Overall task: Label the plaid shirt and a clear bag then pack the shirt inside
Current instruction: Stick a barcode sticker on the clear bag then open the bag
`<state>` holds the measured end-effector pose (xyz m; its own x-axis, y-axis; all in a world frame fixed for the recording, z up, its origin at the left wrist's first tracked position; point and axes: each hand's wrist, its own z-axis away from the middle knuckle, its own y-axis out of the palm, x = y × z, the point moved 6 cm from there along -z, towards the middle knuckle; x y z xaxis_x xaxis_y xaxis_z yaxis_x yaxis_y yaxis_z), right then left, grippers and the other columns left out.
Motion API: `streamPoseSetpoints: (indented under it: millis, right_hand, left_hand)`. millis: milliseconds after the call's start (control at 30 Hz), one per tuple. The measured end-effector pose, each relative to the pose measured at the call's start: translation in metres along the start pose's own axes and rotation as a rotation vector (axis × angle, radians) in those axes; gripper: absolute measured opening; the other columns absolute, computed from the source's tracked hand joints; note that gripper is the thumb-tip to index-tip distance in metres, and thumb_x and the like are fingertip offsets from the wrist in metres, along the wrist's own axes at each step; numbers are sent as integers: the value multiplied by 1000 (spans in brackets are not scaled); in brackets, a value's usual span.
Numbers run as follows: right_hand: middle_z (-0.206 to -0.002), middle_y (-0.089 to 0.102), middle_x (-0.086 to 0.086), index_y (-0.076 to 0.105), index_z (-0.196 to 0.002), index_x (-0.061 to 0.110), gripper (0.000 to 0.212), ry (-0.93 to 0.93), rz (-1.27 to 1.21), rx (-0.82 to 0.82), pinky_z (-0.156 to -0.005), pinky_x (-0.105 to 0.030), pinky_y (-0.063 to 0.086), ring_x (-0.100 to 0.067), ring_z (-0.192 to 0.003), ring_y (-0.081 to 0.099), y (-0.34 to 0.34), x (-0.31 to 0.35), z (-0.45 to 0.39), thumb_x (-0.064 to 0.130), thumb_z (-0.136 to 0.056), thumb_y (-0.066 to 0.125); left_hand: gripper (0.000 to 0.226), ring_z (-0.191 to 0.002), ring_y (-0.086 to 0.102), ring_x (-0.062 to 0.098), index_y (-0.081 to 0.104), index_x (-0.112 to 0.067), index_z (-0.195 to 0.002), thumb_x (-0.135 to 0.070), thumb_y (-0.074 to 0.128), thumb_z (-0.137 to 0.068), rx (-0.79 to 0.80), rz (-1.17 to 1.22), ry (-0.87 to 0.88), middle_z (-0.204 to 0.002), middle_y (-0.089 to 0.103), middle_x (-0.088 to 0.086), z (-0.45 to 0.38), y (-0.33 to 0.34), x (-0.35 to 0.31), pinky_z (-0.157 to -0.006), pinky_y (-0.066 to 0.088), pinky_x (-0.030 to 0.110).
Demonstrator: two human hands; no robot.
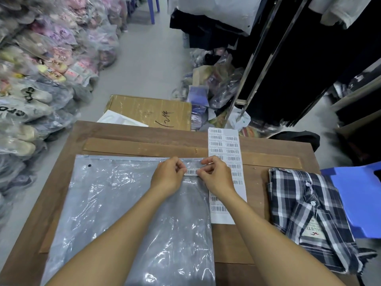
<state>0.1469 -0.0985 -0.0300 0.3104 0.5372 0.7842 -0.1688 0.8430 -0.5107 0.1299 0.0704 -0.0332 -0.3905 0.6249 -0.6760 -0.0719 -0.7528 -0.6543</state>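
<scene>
Head view: at frame centre the left hand (168, 174) and right hand (214, 175) each pinch one end of a barcode label (191, 172), fingers clamped, over the clear bag (115, 203) lying flat on the tabletop (255, 151). Right of it lies the barcode sheet (231, 141); the folded plaid shirt (305, 215) sits at lower right.

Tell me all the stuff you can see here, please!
clear bag: one, see-through with a grey tint, flat on the table's left half
barcode sticker: one, white, pinched by both hands over the bag's top right
label sheet: one, white, right of the bag
plaid shirt: one, navy and white, folded at the table's right edge
table: one, brown wood
cardboard box: one, tan, on the floor behind the table
bagged goods: many, pastel, piled on the left
blue stool: one, far right
left hand: holds the sticker
right hand: holds the sticker
</scene>
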Motion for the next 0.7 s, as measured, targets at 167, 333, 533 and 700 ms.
streamPoseSetpoints:
  millis: [167,333,533,700]
  right_hand:
    - [-79,69,3,64,-99,18,21,-37,23,-11,-71,-21,50,-12,-74,65,2,-2,3,8,-83,72]
    - [-83,72,-1,65,-101,16,20,-60,40,-28,-75,-27,54,-16,-77,67,3,-3,4,8,-84,71]
    - [-84,70,1,63,-101,17,18,-85,98,-36,-77,-31,55,-16,-78,66,5,-1,4,9,-85,68]
    - [-87,67,0,63,-103,15,19,-145,195,-56,-78,-39,54,-20,-81,63,10,3,7,10,-85,63]
  left_hand:
    - [13,-82,65,20,60,-28,-75,-25,64,-87,-21,-65,27,-73,65,-11,1,1,-2,-76,56,40]
    - [6,-86,64,20,66,-24,-83,-25,61,-87,-41,-109,48,-76,65,-10,2,1,-4,-74,55,37]
    - [8,-84,64,20,67,-22,-84,-25,60,-86,-76,-132,68,-79,69,-7,3,0,-5,-71,55,35]
    - [5,-87,62,24,64,-20,-84,-21,61,-87,-114,-139,99,-82,64,-4,6,3,-5,-71,54,39]
